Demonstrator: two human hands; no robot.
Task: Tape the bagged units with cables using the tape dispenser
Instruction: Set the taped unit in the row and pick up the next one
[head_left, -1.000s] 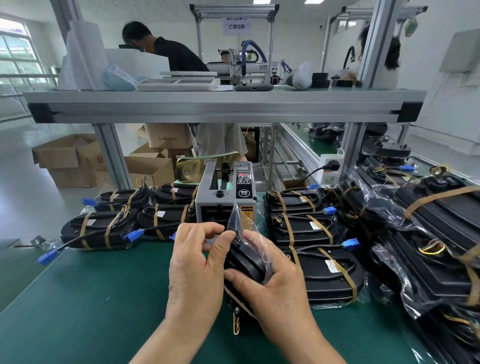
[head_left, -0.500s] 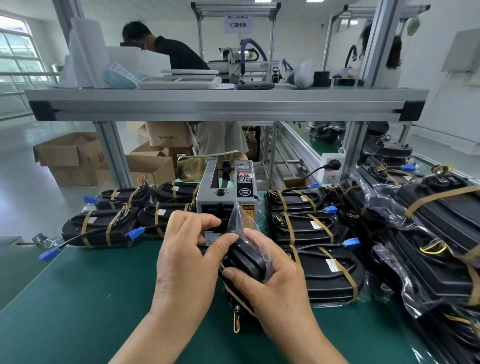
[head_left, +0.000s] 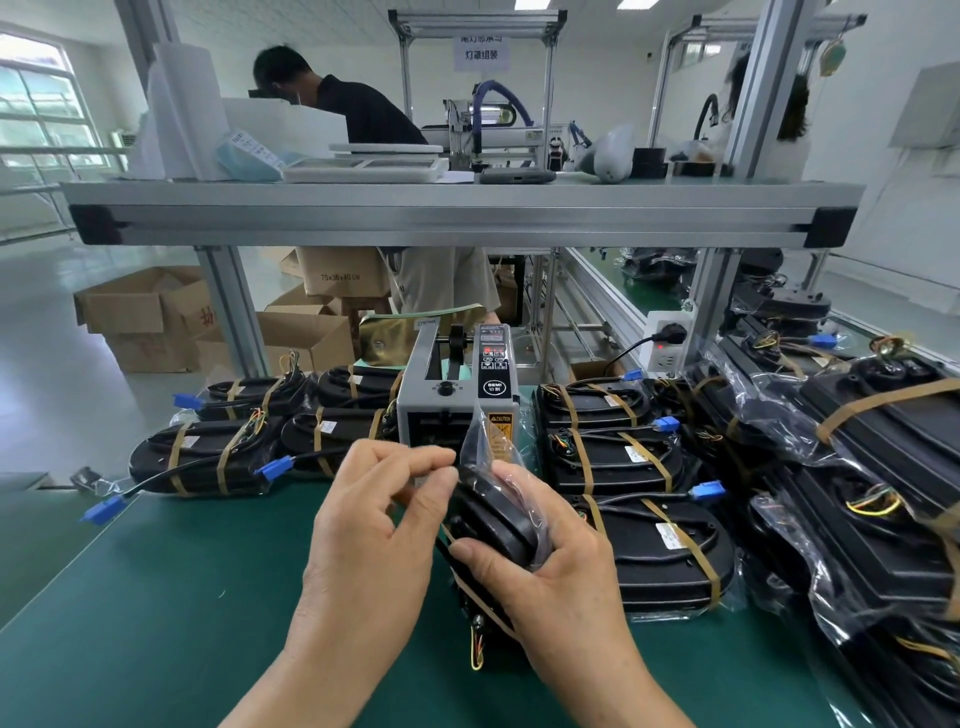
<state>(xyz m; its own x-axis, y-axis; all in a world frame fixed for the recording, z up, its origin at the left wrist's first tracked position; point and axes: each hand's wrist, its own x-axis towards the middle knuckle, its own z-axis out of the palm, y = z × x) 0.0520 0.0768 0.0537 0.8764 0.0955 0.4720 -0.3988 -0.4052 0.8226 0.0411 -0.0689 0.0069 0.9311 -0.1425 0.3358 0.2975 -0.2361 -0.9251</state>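
Right hand (head_left: 561, 587) has its grip wrapped round the bagged unit (head_left: 493, 519), held on edge just in front of the tape dispenser (head_left: 457, 400) on the table (head_left: 156, 597). Left hand (head_left: 374, 545) pinches at the bag's top. Might be a tape strip, can't tell. Hard shell, slippery film, dangling cable (head_left: 475, 652), so I'd hold the body, not the plastic.
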